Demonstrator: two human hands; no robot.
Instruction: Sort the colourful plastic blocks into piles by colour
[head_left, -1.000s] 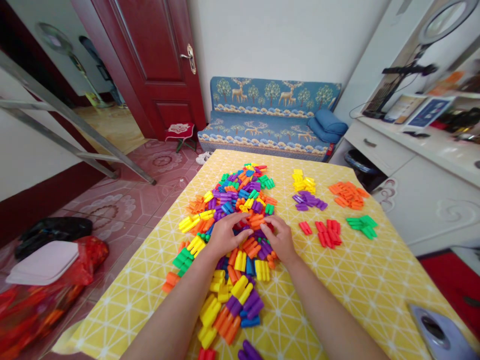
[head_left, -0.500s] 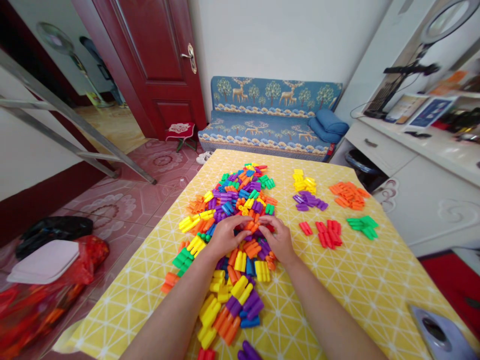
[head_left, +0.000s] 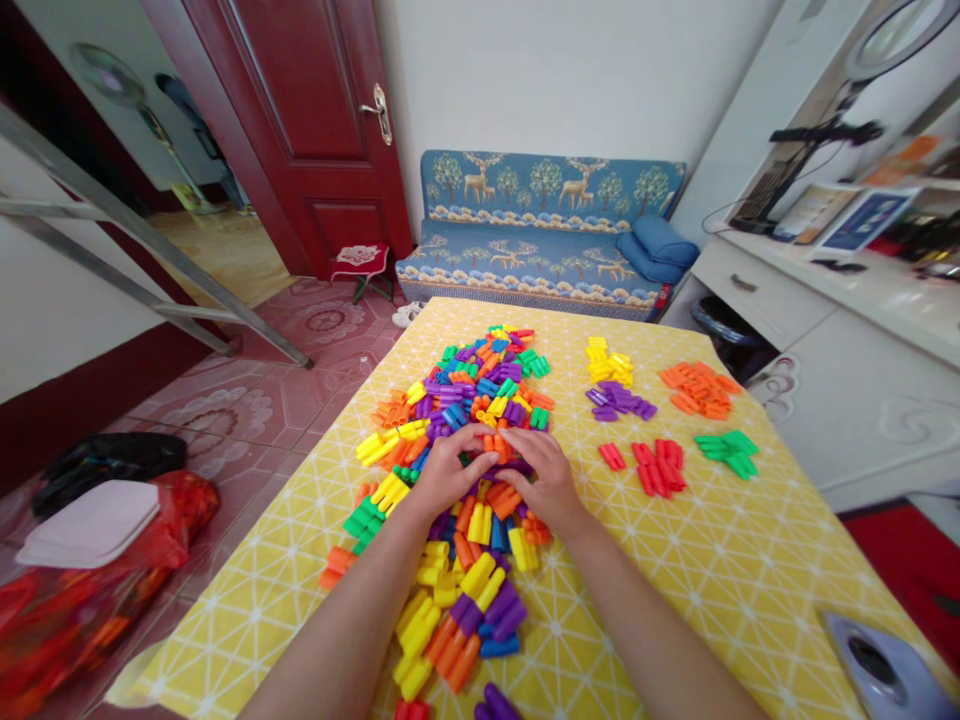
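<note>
Over the middle of a long pile of colourful plastic building pieces (head_left: pixel 442 392), both hands meet at an orange tube-shaped building piece (head_left: pixel 494 447). My left hand (head_left: pixel 452 472) pinches it between thumb and fingers. From the other side, the curled fingers of my right hand (head_left: pixel 550 482) reach the same piece, its fingertips partly covering it. Orange, purple, yellow and blue pieces lie just under both hands. Right of the pile are small single-colour groups: yellow pieces (head_left: pixel 609 362), purple pieces (head_left: pixel 619 402), red pieces (head_left: pixel 660 467), orange pieces (head_left: pixel 699 389) and green pieces (head_left: pixel 727 453).
A yellow patterned cloth (head_left: pixel 637 590) covers the table. A grey-blue object (head_left: pixel 889 665) stands at its near right corner. Beyond are a blue patterned sofa (head_left: pixel 525 250) and a white cabinet (head_left: pixel 862 400). A metal ladder (head_left: pixel 172 270) leans at the left.
Both hands have drawn slightly closer together. My right hand has shifted left, its fingers now at the orange piece. The colour groups on the right stay put.
</note>
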